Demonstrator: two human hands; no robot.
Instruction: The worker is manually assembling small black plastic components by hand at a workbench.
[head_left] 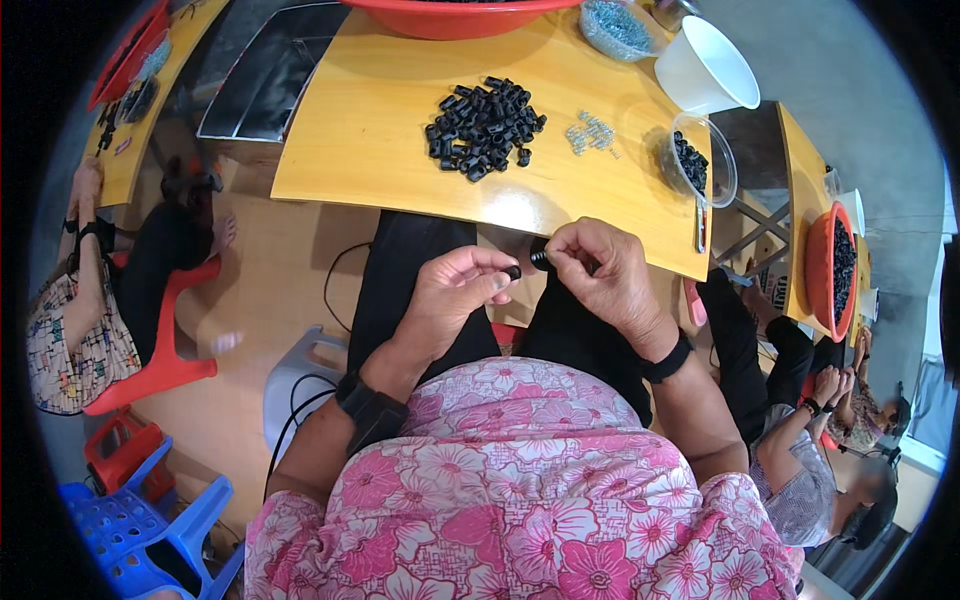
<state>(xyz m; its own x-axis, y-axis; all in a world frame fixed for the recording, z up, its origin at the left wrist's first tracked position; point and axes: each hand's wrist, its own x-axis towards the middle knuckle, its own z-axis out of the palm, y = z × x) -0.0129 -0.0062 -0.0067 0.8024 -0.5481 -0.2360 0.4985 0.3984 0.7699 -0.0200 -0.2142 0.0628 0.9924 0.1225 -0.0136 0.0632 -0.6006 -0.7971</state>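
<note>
The person is sitting at the near edge of a yellow table (370, 130), both hands working above the lap, in front of that edge. The left hand (447, 300) is pinching a small black piece (514, 272) between thumb and forefinger, the tips pressing together around it and covering much of its shape. The right hand (605, 270) is gripping a black ribbed piece (541, 261) the same way, thumb against curled fingers, its ridged end showing past the tips.

The relation that is counting most is between these two pieces: they are facing each other across a narrow gap, near but apart. The ribbed piece is lying to the right of the left fingertips and slightly nearer the table; its long axis is running roughly left to right, its free end pointing toward the left hand. Whether the two axes are lining up exactly cannot be told.

Beyond the near edge, a heap of black pieces (480, 130) is lying loose around the middle of the tabletop. A small group of silvery springs (592, 133) is resting to its right. A clear bowl (729, 172) holding more black parts (690, 160) is standing by the right edge, and a slim tool (700, 228) is lying near the near right corner. The right hand is sitting closer than the left to the springs, bowl and tool.
</note>
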